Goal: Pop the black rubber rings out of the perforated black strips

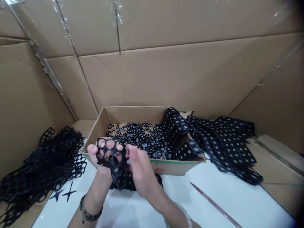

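Note:
My left hand [98, 160] grips one end of a black rubber sheet [110, 148] whose round holes are punched out there, so skin shows through. My right hand [140, 171] pinches the same sheet farther right, where pale discs still sit in it. The rest of the sheet hangs down below my hands, in front of the box. Just behind is an open cardboard box [166, 167], its floor covered with many small black rings [135, 136]. Some clear or pale round pieces lie among the rings.
Black sheets with pale dots [220, 139] lie at right, some draped over the box's right wall. Punched-out black sheets [52, 161] are heaped at left. Two black star-shaped scraps [69, 192] and a thin reddish pointed stick [213, 204] lie on the white table. Cardboard walls [154, 76] surround everything.

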The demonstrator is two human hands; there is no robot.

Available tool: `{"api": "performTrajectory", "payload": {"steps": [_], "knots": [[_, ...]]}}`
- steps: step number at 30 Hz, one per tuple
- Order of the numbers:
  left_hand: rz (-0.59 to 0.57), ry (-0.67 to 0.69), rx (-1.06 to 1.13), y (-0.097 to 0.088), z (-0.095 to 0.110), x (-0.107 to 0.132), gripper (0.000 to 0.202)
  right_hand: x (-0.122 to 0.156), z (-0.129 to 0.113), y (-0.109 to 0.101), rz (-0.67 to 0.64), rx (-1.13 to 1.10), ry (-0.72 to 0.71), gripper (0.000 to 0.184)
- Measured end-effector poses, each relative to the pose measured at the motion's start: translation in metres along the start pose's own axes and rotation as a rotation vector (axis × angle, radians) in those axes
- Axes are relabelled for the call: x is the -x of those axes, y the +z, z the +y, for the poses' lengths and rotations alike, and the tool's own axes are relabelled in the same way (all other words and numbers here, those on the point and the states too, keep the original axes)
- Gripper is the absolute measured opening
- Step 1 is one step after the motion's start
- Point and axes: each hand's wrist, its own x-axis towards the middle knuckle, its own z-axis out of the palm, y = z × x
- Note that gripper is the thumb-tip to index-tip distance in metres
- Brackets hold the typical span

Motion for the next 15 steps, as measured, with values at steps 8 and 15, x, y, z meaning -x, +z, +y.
{"api": "performTrajectory", "payload": {"steps": [8,15], "knots": [[-0.012,-0.127,-0.007,0.009,0.003,0.007,0.056,-0.005,0.007,0.007,0.099,-0.13,0.029,0.038],[-0.046,0.03,0.174,0.006,0.01,0.0,0.042,-0.003,0.007,0.01,0.112,-0.077,-0.09,0.034]]}}
